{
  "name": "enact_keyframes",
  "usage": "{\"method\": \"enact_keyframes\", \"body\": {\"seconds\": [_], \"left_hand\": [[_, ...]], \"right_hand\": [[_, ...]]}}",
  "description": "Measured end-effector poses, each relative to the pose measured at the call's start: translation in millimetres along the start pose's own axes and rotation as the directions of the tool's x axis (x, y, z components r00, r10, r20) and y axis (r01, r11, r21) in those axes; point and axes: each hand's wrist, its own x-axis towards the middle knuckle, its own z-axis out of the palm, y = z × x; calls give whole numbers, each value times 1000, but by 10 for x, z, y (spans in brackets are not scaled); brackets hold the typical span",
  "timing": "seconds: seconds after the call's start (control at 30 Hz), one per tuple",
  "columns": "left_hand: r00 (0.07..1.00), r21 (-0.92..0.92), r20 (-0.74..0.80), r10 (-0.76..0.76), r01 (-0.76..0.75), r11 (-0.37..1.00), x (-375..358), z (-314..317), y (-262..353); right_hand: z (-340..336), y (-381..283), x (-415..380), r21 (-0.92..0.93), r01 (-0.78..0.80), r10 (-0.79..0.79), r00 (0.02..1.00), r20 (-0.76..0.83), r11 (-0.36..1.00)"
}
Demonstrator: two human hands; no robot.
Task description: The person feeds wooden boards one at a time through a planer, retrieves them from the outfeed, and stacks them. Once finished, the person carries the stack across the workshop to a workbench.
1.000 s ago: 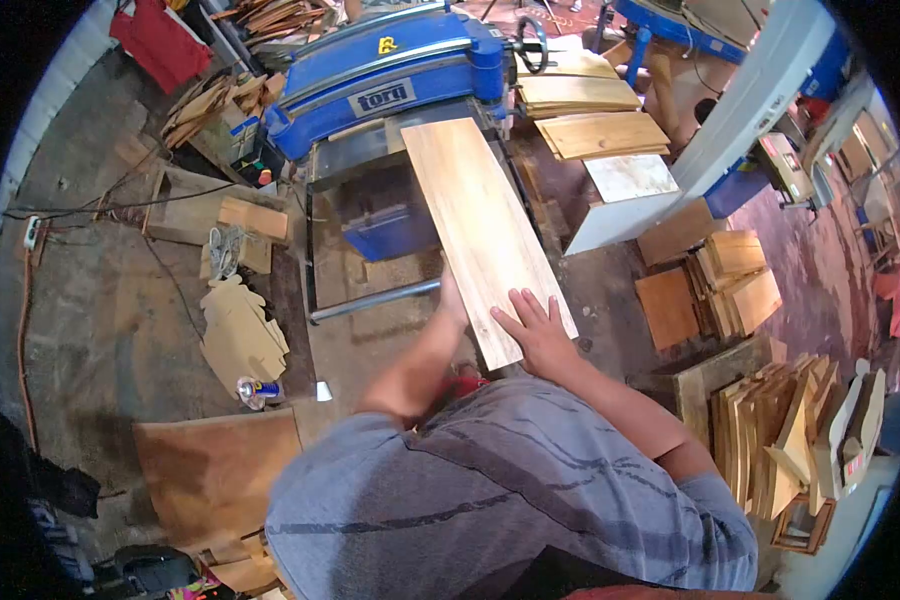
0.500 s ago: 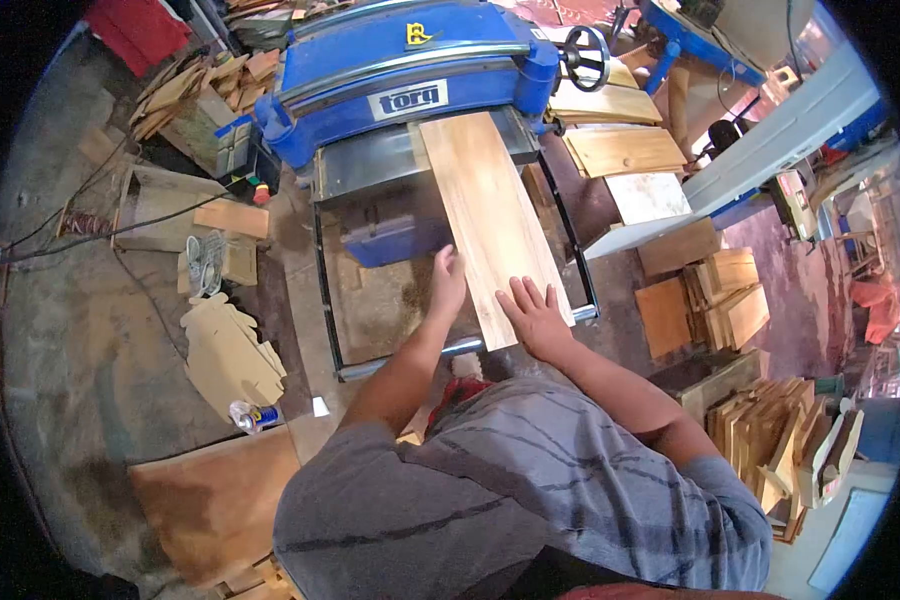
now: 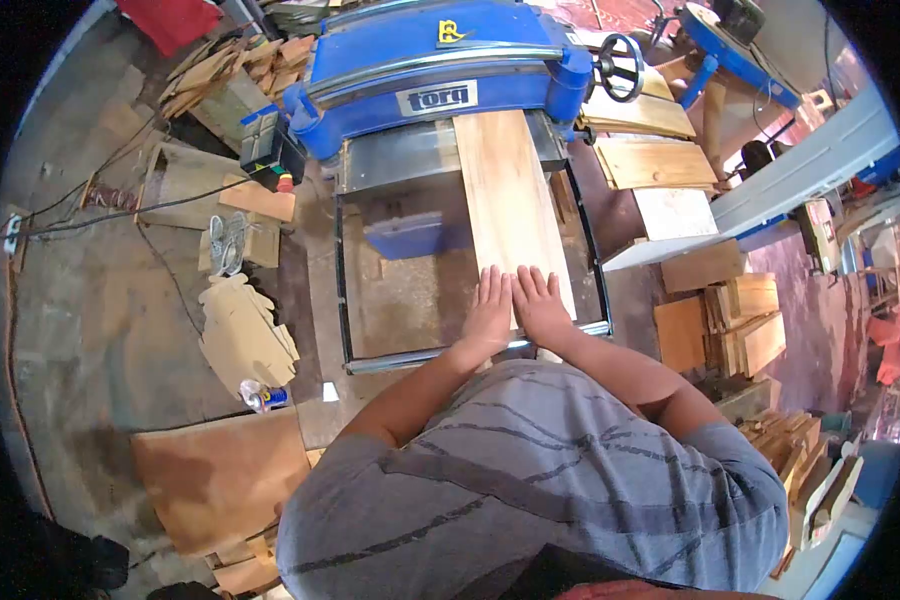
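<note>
Left hand: my left hand [image 3: 489,306] lies flat, palm down and fingers spread, on the near end of the board [image 3: 511,205], gripping nothing.
Right hand: my right hand [image 3: 541,305] lies the same way just beside it, thumbs almost touching; it too only presses, open and flat.
Board: a long pale plank resting on the planer's infeed table [image 3: 402,285], its far end at the mouth of the machine; whether it is already under the rollers I cannot tell from this angle.
Long axis: it runs straight away from me, from my hands up toward the planer [image 3: 440,65], with a slight lean to the left at the far end.
Direction from hands: the whole length lies ahead of my palms, nothing of it behind them.
Nearer hand: both sit level on the end; the right covers more of the board's middle, the left rides its left edge.
Machine: blue body with a white badge and a black handwheel [image 3: 619,68] on its right side.
Around: stacked boards [image 3: 650,140] to the right of the machine, offcuts [image 3: 735,320] on the floor lower right, a plywood sheet [image 3: 220,480] and a can [image 3: 263,397] to my left.
</note>
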Motion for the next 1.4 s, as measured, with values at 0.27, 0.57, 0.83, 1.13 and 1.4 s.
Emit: {"method": "enact_keyframes", "body": {"seconds": [0.27,0.57,0.83,1.13,1.4], "left_hand": [[999,44,2,-35,35,998,55,34,111],[999,138,-35,-42,46,989,246,-85,208],[994,396,-107,19,25,918,574,187,-230],[981,354,169,-90,25,935,1023,-372,-176],[991,285,115,-67,32,958,1203,-281,-383]], "right_hand": [[-15,469,-55,55,105,-109,992,70,993],[-100,703,58,78,161,-168,982,91,984],[357,825,502,53,154,-143,975,-170,987],[29,943,828,32,155,-156,987,38,987],[-181,1009,1000,111,84,-101,984,149,990]]}}
